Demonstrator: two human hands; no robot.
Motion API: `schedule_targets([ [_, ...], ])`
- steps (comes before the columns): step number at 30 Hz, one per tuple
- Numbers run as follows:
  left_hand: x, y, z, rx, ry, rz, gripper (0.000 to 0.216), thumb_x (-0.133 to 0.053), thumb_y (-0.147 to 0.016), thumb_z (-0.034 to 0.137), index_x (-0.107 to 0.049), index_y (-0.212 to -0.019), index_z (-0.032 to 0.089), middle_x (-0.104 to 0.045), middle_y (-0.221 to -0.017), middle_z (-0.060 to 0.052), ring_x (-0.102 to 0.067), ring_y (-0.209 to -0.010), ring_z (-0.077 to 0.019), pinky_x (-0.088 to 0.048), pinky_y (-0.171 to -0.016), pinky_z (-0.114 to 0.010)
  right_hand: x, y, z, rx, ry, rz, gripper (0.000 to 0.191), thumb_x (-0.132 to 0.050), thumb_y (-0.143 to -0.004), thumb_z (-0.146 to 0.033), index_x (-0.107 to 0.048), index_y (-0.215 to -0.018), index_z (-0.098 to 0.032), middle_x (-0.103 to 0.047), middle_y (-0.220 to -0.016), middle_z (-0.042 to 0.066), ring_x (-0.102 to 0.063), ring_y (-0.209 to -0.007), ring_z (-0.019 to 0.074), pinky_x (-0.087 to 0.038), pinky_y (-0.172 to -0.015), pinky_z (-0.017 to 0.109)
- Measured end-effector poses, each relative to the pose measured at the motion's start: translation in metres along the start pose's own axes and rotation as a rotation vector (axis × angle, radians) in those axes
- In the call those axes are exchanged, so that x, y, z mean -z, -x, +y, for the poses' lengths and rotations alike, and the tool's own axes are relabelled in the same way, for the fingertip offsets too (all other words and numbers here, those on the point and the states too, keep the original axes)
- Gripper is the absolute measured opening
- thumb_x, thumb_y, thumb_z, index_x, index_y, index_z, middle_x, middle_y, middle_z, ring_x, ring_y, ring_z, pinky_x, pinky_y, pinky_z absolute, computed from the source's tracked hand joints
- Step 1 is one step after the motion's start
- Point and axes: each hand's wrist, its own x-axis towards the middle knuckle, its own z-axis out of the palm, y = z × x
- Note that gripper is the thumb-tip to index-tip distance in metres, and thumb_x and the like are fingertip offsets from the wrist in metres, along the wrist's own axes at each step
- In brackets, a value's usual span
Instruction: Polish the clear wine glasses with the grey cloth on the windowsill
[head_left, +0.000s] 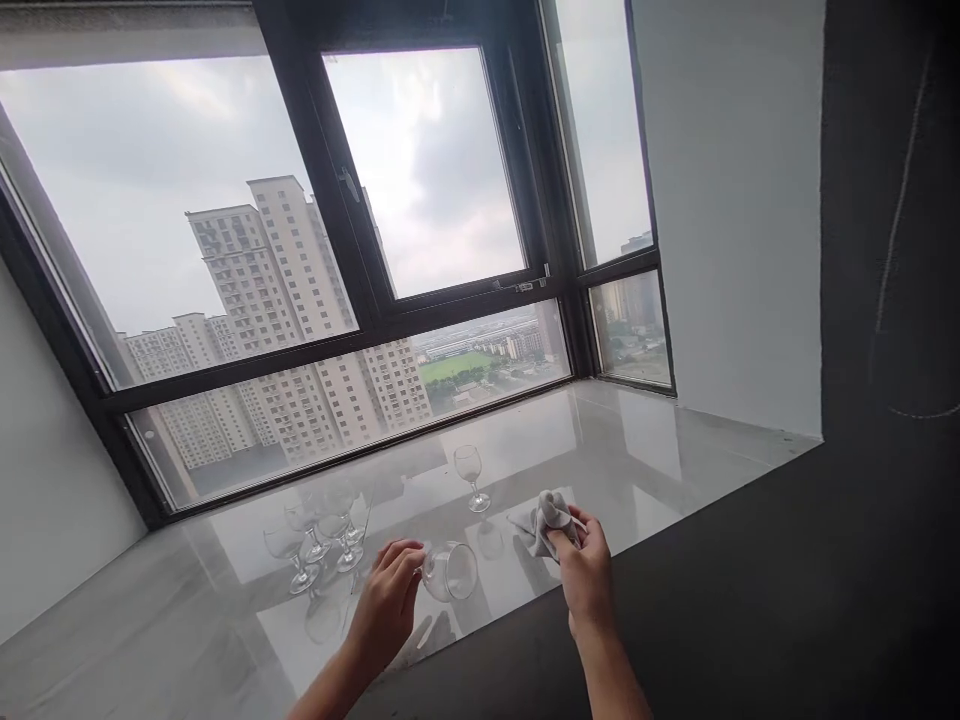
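My left hand [391,590] is closed on a wine glass [450,572], which is tilted sideways with its bowl pointing right and its rim toward me. The stem and foot are hidden behind my fingers. To the right, my right hand [586,565] grips a bunched light grey cloth [546,520], its top sticking up in a rounded tip above my thumb. The cloth and the held glass are apart. Behind them a second wine glass [469,475] stands upright on the glossy window sill [600,450].
Several clear wine glasses [339,520] stand close together on the sill, left of my left hand. A dark-framed window [457,320] rises behind the sill, with tall buildings [277,260] outside. The sill's front edge runs below my hands, and a white wall [739,230] borders the right side.
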Motion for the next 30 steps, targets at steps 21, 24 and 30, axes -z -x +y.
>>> schedule_targets([
  [21, -0.062, -0.031, -0.022, 0.186, -0.021, 0.207, 0.015, -0.048, -0.094, 0.014, -0.058, -0.104, 0.021, -0.064, -0.099, -0.007, -0.057, -0.102, -0.0235, -0.048, -0.087, -0.038, 0.012, 0.009, -0.045, -0.152, -0.623, -0.246, 0.019, -0.077, -0.067, -0.027, -0.064, -0.08, -0.022, -0.059, -0.082, -0.002, -0.055, -0.075, 0.0118, -0.049, -0.063, 0.021],
  [24, -0.06, -0.033, -0.018, 0.12, -0.025, 0.162, 0.016, -0.047, -0.095, 0.014, -0.059, -0.105, 0.021, -0.066, -0.1, -0.007, -0.058, -0.102, -0.0224, -0.047, -0.087, -0.037, 0.01, 0.012, -0.049, -0.137, -0.634, -0.295, 0.021, -0.077, -0.068, -0.028, -0.065, -0.083, -0.022, -0.06, -0.086, -0.001, -0.055, -0.077, 0.0126, -0.05, -0.066, 0.022],
  [30, -0.054, -0.038, -0.005, -0.022, -0.024, 0.097, 0.023, -0.046, -0.096, 0.012, -0.061, -0.111, 0.021, -0.069, -0.098, -0.007, -0.06, -0.103, -0.0223, -0.047, -0.088, -0.038, 0.003, 0.018, -0.046, -0.12, -0.385, -0.249, 0.035, -0.076, -0.072, -0.035, -0.063, -0.102, -0.023, -0.062, -0.088, -0.001, -0.056, -0.073, 0.0134, -0.046, -0.061, 0.022],
])
